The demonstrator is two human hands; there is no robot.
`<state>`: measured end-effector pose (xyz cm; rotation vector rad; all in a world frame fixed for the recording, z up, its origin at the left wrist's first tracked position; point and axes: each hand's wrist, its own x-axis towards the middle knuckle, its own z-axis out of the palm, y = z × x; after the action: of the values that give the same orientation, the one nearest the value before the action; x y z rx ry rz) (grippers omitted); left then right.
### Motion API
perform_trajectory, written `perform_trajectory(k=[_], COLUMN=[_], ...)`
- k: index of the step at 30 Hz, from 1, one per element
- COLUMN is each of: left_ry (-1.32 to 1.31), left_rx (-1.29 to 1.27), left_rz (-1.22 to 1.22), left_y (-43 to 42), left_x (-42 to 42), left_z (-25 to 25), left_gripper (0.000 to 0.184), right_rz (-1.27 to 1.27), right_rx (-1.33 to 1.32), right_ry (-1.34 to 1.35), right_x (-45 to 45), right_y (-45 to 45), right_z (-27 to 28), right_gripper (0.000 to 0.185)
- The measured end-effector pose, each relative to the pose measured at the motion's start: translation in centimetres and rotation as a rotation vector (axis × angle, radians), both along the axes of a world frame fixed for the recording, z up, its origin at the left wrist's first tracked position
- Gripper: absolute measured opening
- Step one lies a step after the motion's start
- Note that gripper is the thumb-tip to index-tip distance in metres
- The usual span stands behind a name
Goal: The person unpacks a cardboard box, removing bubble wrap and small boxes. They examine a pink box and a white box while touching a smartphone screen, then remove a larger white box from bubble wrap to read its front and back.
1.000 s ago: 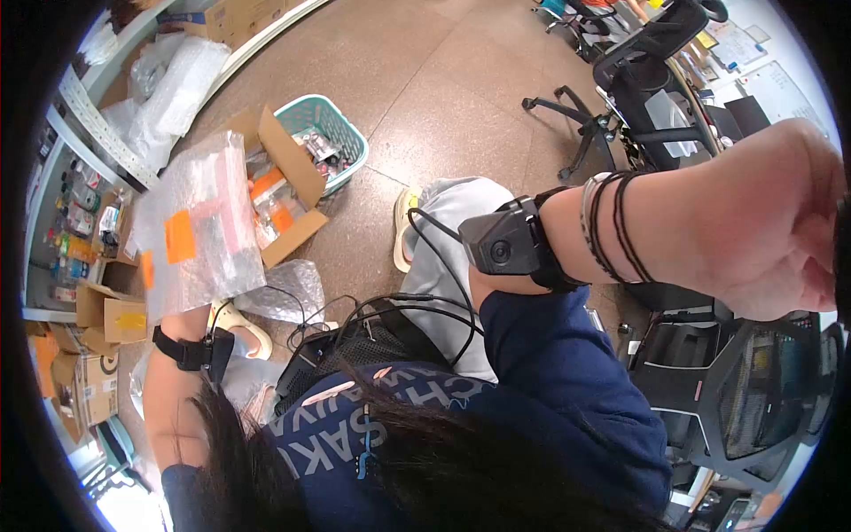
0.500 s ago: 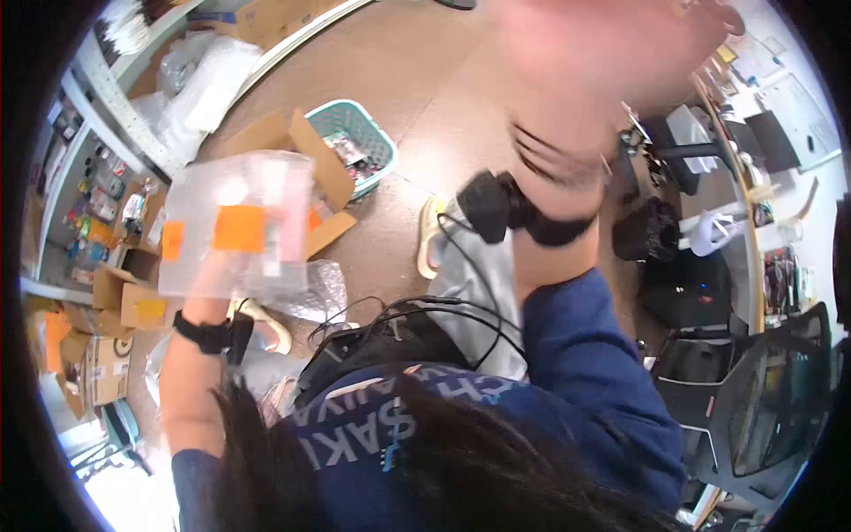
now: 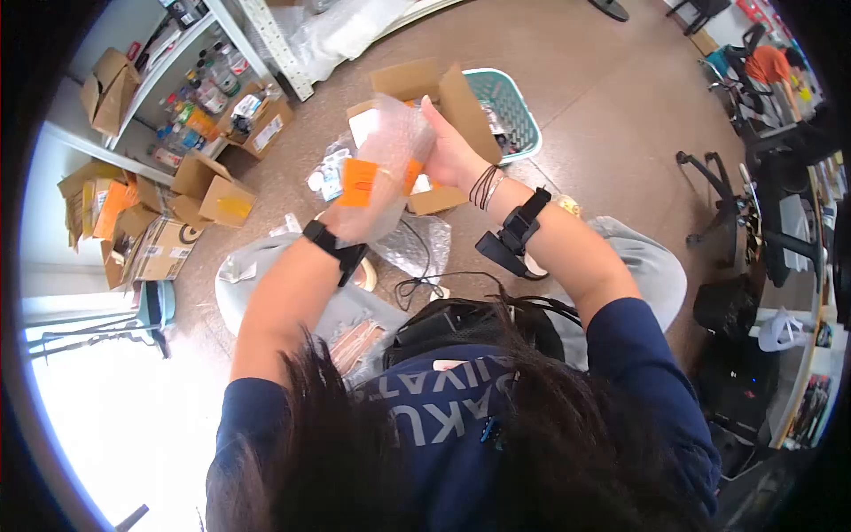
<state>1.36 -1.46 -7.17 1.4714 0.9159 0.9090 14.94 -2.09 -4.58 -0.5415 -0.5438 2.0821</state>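
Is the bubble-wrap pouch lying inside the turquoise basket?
No, the bubble-wrap pouch is up at the right hand, while the turquoise basket stands apart, farther right in the picture.

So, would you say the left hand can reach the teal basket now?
Probably not: at the bubble wrap, the left hand has the right hand and open box between it and the basket.

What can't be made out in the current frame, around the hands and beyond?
Head view:
- Left hand: fingers obscured by the bubble wrap.
- Right hand: fingers other than the thumb hidden behind the wrap.
- Open cardboard box: most contents blocked by wrap and right hand.
- Small items in the teal basket: too small to identify, partly behind a box flap.
- Shirt lettering: partly covered by hair.
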Motion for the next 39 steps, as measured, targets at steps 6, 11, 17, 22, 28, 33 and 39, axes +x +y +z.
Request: perform_trajectory(k=[6,11,17,22,28,33,39], left_ry=[-0.573,-0.430,-0.201,-0.752,-0.726,-0.812,-0.953], left_rx=[-0.508,-0.521,-0.646,-0.918,-0.849,-0.907,-0.940], left_rz=[-0.110,0.036,0.127,-0.155,-0.095,-0.057,0.008], left_y=[1.9,2.6,4.3,5.1,4.5,5.5,6.3], left_x=[-2.3,-1.5,1.6,2.3,6.0,7.0,7.6], left_z=[2.0,-1.3,-7.2,-12.0,-11.1,-12.8,-15.2], left_gripper=[0.025,0.026,0.028,0.041,0.049,0.055,0.054], right_rz=[-0.029,0.035,-0.050,-0.109,-0.074,-0.118,-0.151], right_rx=[0.026,-0.179,0.221,-0.226,-0.299,-0.315,-0.295], right_ry=[-0.122,-0.061,-1.045,-0.267,-0.039,0.170,0.205], right_x=[2.7,4.1,5.5,10.7,12.6,12.5,13.2], right_y=[0.3,0.4,2.0,3.0,4.3,3.9,4.6], right_z=[-4.6,-3.2,-7.0,-7.3,-10.7,-11.6,-12.3], right_gripper=[0.043,0.044,0.038,0.035,0.044,0.040,0.041])
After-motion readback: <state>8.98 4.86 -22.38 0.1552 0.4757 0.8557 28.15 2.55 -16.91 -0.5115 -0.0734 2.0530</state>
